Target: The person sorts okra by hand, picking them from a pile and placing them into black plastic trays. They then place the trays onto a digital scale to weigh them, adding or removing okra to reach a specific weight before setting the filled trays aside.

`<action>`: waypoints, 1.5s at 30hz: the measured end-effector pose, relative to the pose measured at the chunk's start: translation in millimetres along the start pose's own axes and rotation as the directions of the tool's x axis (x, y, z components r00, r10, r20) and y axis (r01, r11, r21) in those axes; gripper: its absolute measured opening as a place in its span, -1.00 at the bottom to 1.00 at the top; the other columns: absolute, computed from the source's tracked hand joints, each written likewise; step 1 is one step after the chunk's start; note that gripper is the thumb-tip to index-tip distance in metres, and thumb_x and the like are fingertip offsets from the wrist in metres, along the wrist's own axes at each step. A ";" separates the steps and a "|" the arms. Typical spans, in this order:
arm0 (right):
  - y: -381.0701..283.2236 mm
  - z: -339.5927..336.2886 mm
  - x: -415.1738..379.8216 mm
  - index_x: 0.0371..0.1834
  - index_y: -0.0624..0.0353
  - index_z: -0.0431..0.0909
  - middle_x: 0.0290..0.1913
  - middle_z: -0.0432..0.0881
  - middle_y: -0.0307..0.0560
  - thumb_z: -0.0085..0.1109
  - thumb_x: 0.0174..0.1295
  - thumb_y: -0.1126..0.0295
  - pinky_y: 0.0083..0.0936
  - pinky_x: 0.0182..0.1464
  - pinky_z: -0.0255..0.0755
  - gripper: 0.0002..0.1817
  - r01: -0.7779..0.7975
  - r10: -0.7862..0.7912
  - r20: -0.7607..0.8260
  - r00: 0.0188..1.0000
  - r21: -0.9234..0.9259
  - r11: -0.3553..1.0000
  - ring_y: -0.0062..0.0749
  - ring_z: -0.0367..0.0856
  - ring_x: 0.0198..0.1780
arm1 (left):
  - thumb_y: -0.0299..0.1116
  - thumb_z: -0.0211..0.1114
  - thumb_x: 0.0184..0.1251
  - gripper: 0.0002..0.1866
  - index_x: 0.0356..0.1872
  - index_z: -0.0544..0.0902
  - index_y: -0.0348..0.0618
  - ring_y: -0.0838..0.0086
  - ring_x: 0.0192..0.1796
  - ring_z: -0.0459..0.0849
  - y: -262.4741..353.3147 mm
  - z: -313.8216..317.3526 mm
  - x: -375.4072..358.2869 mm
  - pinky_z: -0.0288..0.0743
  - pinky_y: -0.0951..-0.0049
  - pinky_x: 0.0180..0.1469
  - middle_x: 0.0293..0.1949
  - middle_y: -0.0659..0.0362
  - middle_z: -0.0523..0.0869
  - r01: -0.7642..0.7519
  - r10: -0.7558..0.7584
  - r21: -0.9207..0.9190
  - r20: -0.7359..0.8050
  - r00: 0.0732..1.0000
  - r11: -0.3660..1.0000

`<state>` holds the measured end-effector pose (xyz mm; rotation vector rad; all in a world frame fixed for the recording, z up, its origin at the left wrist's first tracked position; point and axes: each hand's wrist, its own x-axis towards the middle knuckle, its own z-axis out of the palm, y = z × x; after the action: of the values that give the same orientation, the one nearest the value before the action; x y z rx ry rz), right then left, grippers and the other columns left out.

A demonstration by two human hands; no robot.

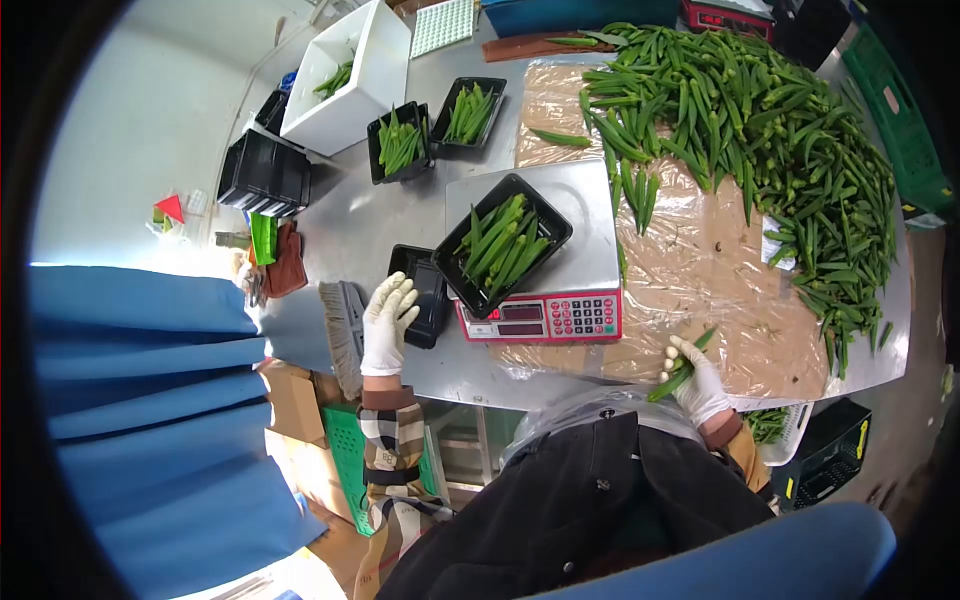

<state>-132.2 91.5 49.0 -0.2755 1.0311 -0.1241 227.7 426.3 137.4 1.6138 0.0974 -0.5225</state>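
My right hand [698, 384], in a white glove, holds okra [671, 384] near the front edge of the table. The green pods stick out past its fingers on both sides. My left hand [388, 318], gloved too, is open with its fingers stretched upward. It is beside a black plastic tray [430, 315] and overlaps its left side in this view. Another black tray [558, 232], filled with okra [505, 243], sits at a slant on the digital scale [585, 185]. Its lower corner covers part of the scale's red-framed display panel.
A big heap of okra [740, 110] covers the right side of the table on plastic-covered cardboard [700, 270]. Two filled trays stand behind the scale, one a black tray [489, 134]. Stacked black trays [265, 175], a white foam box [375, 85] and a brush [341, 335] are at left.
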 end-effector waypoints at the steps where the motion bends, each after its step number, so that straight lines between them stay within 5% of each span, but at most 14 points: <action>1: 2.3 0.6 -2.5 0.12 0.19 0.53 -0.32 0.57 -0.25 0.05 0.47 0.26 -0.39 -0.32 0.47 -0.70 0.012 -0.012 -0.002 1.000 0.010 1.000 -0.46 0.51 -0.38 | -0.34 0.14 0.51 -0.61 0.30 0.50 -0.13 0.33 0.17 0.64 -8.7 0.6 -0.2 0.56 0.31 0.14 0.18 0.07 0.64 0.028 -0.028 -0.008 -0.001 1.000 1.000; 8: -10.4 49.6 -16.5 0.26 0.23 0.47 -0.17 0.68 -0.11 -0.03 0.52 0.34 -0.50 -0.25 0.55 -0.66 0.107 -0.045 0.235 0.971 -0.259 0.960 -0.49 0.62 -0.30 | -0.32 0.19 0.49 -0.64 0.23 0.51 -0.14 0.45 -0.03 0.70 -25.3 31.5 -3.3 0.64 0.43 -0.02 0.00 0.13 0.69 0.047 -0.047 0.032 0.012 0.999 0.998; 9: -9.3 51.5 -13.9 0.26 0.23 0.47 -0.17 0.69 -0.11 -0.03 0.52 0.32 -0.52 -0.26 0.55 -0.65 0.115 -0.033 0.260 0.965 -0.309 0.944 -0.51 0.63 -0.31 | -0.34 0.26 0.44 -0.65 0.18 0.53 -0.17 0.52 -0.17 0.69 -24.1 41.6 -7.8 0.64 0.53 -0.18 -0.09 0.14 0.68 0.057 -0.057 0.028 0.007 0.998 0.998; 13: -1.7 53.0 -5.9 0.26 0.22 0.50 -0.17 0.71 -0.13 -0.02 0.52 0.29 -0.59 -0.30 0.53 -0.64 0.114 -0.018 0.267 0.964 -0.350 0.930 -0.52 0.65 -0.33 | -0.41 0.22 0.44 -0.74 0.05 0.50 -0.29 0.39 -0.41 0.72 -42.7 68.3 2.1 0.74 0.40 -0.33 -0.26 0.09 0.68 0.135 -0.176 0.171 0.247 0.953 0.976; 19: -1.2 38.6 -1.2 0.25 0.21 0.51 -0.16 0.69 -0.12 0.02 0.50 0.25 -0.54 -0.26 0.53 -0.63 0.096 -0.029 0.216 0.976 -0.308 0.947 -0.52 0.63 -0.30 | -0.63 0.04 0.34 -0.75 0.01 0.45 -0.52 0.03 -0.12 0.74 4.6 147.5 67.9 0.76 0.08 -0.14 -0.08 -0.15 0.66 0.191 -0.168 -0.047 0.301 0.939 0.981; 23: -7.4 33.8 -4.8 0.20 0.24 0.53 -0.20 0.69 -0.14 0.00 0.51 0.25 -0.53 -0.28 0.53 -0.65 0.142 -0.095 0.188 0.977 -0.252 0.957 -0.50 0.63 -0.31 | -0.61 0.06 0.34 -0.77 -0.07 0.40 -0.62 -0.06 -0.25 0.75 19.1 217.3 163.3 0.79 0.07 -0.22 -0.18 -0.28 0.64 0.123 -0.094 -0.108 0.240 0.966 0.986; 28: -19.9 21.4 -19.9 0.17 0.30 0.54 -0.19 0.71 -0.09 -0.04 0.52 0.29 -0.55 -0.28 0.54 -0.65 0.237 -0.218 0.119 0.969 -0.179 0.955 -0.49 0.64 -0.32 | -0.54 0.07 0.37 -0.78 -0.11 0.47 -0.57 -0.01 -0.24 0.77 13.4 288.0 270.6 0.77 0.17 -0.27 -0.20 -0.28 0.68 0.170 -0.117 -0.205 0.245 0.962 0.964; 32: -27.0 9.1 -27.0 0.35 0.20 0.38 -0.18 0.72 0.04 -0.11 0.52 0.39 -0.47 -0.32 0.61 -0.62 0.305 -0.305 0.040 0.952 -0.257 0.917 -0.44 0.68 -0.36 | -0.35 0.14 0.47 -0.79 -0.02 0.51 -0.24 0.11 -0.11 0.73 8.1 290.5 291.5 0.71 0.22 -0.13 -0.20 0.02 0.67 0.278 -0.262 -0.042 0.224 0.939 0.960; 33: -29.2 9.9 -32.0 0.39 0.17 0.34 -0.19 0.72 0.06 -0.13 0.52 0.41 -0.45 -0.33 0.62 -0.60 0.314 -0.323 0.015 0.946 -0.280 0.907 -0.42 0.69 -0.36 | -0.21 0.12 0.53 -0.58 0.21 0.42 -0.31 0.05 0.05 0.67 12.1 279.3 281.1 0.63 0.10 0.07 0.08 -0.12 0.62 0.176 -0.162 -0.012 0.333 0.929 0.984; 37: -36.2 -4.3 -31.9 0.32 0.18 0.36 -0.05 0.67 0.18 -0.08 0.49 0.38 -0.33 -0.33 0.66 -0.63 0.140 -0.136 0.049 0.989 -0.077 0.987 -0.24 0.73 -0.28 | -0.36 0.20 0.48 -0.53 0.32 0.40 -0.33 0.23 0.09 0.67 19.9 206.4 213.9 0.61 0.29 0.04 0.15 -0.10 0.63 -0.380 0.366 0.008 0.245 0.898 0.925; 39: -29.6 -2.5 -27.3 0.17 0.26 0.44 0.00 0.66 0.15 0.01 0.45 0.35 -0.28 -0.26 0.69 -0.69 0.032 -0.025 0.082 0.996 -0.086 0.996 -0.19 0.74 -0.17 | -0.42 0.20 0.47 -0.61 0.25 0.50 -0.35 0.36 0.07 0.66 10.1 152.0 179.1 0.59 0.40 0.02 0.09 -0.05 0.68 -0.621 0.652 0.396 0.070 0.755 0.676; 41: -15.3 3.6 -20.1 0.11 0.28 0.47 0.00 0.67 0.11 0.06 0.43 0.35 -0.27 -0.21 0.71 -0.71 -0.079 0.090 0.100 0.991 -0.107 0.991 -0.21 0.74 -0.13 | -0.39 0.20 0.48 -0.69 0.08 0.62 -0.42 0.31 0.11 0.65 -12.0 99.8 142.9 0.44 0.37 0.25 0.06 -0.03 0.71 -0.550 0.597 0.269 -0.137 0.791 0.790; 42: -3.6 0.0 -11.6 0.09 0.29 0.48 0.00 0.67 0.09 0.08 0.42 0.34 -0.28 -0.19 0.71 -0.71 -0.098 0.118 0.119 0.986 -0.162 0.982 -0.24 0.74 -0.13 | -0.37 0.18 0.49 -0.68 0.08 0.62 -0.42 0.25 0.12 0.64 -31.9 69.9 116.7 0.43 0.34 0.26 0.06 -0.07 0.70 -0.487 0.675 0.577 -0.159 0.721 0.656; 45: 11.0 -1.8 2.9 0.20 0.27 0.45 0.00 0.67 0.04 0.07 0.43 0.35 -0.32 -0.17 0.71 -0.66 -0.054 0.114 0.185 0.976 -0.300 0.952 -0.33 0.73 -0.15 | -0.26 0.08 0.54 -0.62 -0.02 0.65 -0.47 0.24 -0.01 0.69 -104.8 -10.8 80.8 0.50 0.30 0.13 -0.06 -0.09 0.75 -0.433 0.577 0.731 0.066 0.814 0.527</action>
<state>-132.7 101.0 42.6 -0.5034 0.8570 0.1345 264.1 430.0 9.7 2.3494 -0.5133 0.1034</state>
